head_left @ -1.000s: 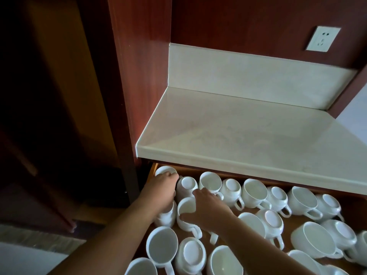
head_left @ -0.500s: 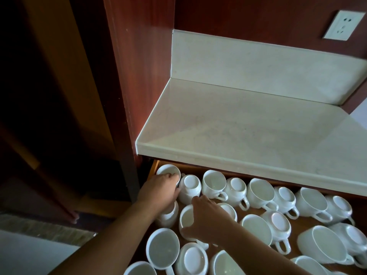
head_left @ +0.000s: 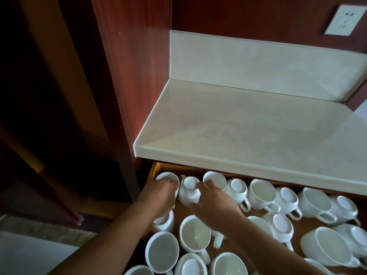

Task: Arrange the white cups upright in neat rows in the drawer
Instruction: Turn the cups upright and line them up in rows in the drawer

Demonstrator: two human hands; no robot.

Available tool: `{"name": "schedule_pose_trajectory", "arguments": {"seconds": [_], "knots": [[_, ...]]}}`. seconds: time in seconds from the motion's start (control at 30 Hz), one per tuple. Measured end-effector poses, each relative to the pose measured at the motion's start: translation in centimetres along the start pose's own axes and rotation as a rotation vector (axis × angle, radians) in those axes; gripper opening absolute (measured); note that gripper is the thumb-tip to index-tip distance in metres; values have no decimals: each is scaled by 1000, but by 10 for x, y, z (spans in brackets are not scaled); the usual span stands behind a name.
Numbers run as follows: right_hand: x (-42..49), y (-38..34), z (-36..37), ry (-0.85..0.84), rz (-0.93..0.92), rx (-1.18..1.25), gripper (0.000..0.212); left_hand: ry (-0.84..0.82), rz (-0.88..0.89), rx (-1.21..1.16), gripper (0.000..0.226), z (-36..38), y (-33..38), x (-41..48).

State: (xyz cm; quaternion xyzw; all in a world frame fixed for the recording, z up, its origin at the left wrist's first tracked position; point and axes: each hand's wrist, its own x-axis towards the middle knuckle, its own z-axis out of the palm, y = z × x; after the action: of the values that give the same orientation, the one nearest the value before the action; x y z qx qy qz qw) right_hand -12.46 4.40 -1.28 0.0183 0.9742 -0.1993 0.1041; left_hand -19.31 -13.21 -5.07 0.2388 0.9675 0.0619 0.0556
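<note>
Looking down from the head view, an open wooden drawer (head_left: 154, 171) filled the lower frame beneath a pale countertop (head_left: 248, 132). Many white cups (head_left: 263, 192) crowded it, some upright, some base-up, in loose rows. At lower left, the left hand (head_left: 158, 195) curled its fingers over the near rim of the upright corner cup (head_left: 166, 177). Just right of it, the right hand (head_left: 215, 202) wrapped thumb and fingers round an inverted cup (head_left: 188, 192). Flipping that cup in such tight quarters would likely knock its neighbours, chipping or toppling them.

Cups (head_left: 262, 192) in the drawer (head_left: 155, 171) beneath the countertop (head_left: 238, 126), socket (head_left: 342, 22) on the wall (head_left: 238, 12) behind.
</note>
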Motion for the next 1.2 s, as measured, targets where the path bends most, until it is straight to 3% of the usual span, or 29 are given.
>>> {"name": "schedule_pose_trajectory", "arguments": {"seconds": [0.43,0.63,0.73,0.83,0.93,1.0,1.2], "knots": [[51,3,33,-52,-48,-198,70,-59,27,-70,8,-4,6,-11],[41,3,29,-46,-48,-214,64,49,26,-165,8,-10,5,-22],[31,6,26,-54,-42,-178,65,79,-9,-241,21,-11,-2,-25],[22,8,19,-31,-40,-128,72,106,-75,-369,28,-17,-3,-28],[11,9,6,12,-72,-91,75,121,-143,-538,19,-25,-3,-27],[2,9,-3,43,-99,-83,76,126,-186,-694,10,-32,-1,-27],[-27,17,-23,145,-199,-37,78,18,-362,-1252,17,-51,9,-34]]}}
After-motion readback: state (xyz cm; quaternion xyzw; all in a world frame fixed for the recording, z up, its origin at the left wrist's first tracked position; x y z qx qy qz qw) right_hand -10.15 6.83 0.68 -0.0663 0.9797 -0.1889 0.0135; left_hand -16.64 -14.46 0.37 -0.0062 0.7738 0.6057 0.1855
